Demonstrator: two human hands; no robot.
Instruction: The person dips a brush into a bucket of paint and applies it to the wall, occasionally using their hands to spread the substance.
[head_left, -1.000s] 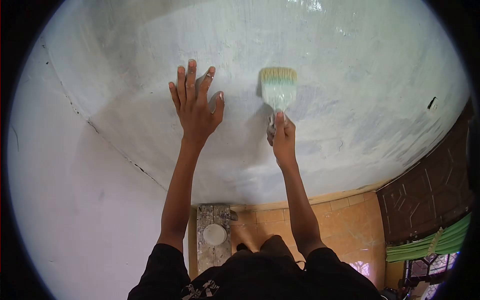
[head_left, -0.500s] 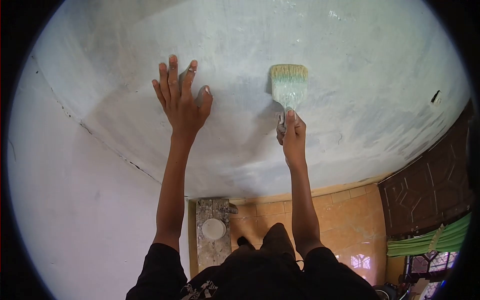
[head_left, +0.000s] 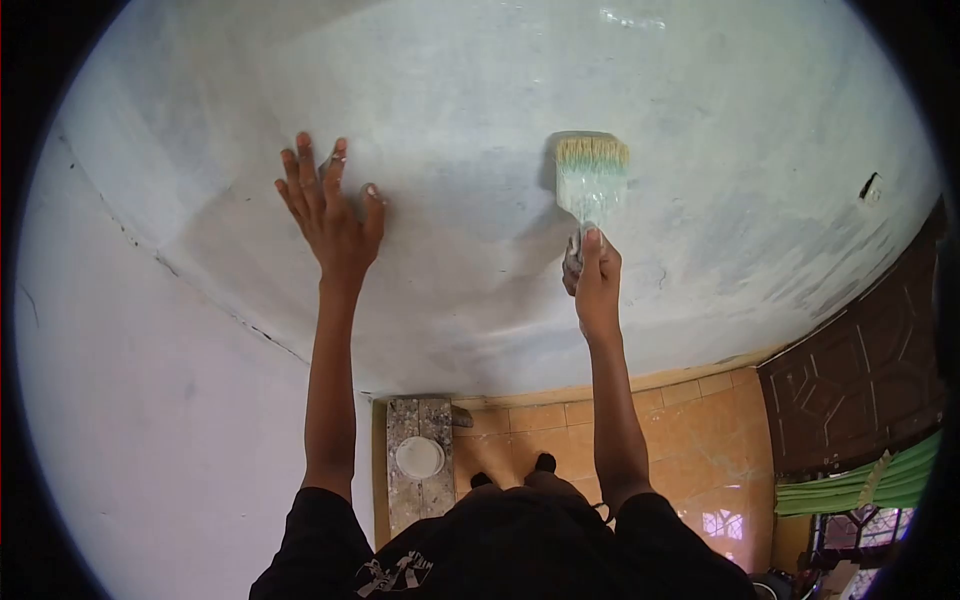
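My right hand is wrapped round the handle of a wide paintbrush, thumb along its front. The brush points upward, its pale bristles close over the wall with a shadow just behind the tips; its ferrule is smeared with whitish-green paint. My left hand lies at the wall to the left, fingers spread and holding nothing, with white paint specks on the fingertips. Both hands are over the whitish, unevenly coated wall, which has greyer patches and a wet shine near the top.
Below left stands a paint-spattered wooden bench with a white round tub on it. Orange floor tiles run along the wall's foot. At right are a dark panelled door, a green curtain and a small wall hole.
My left hand has slid left and slightly down along the wall. The paintbrush in my right hand has shifted a little right and down. Both feet now show on the floor.
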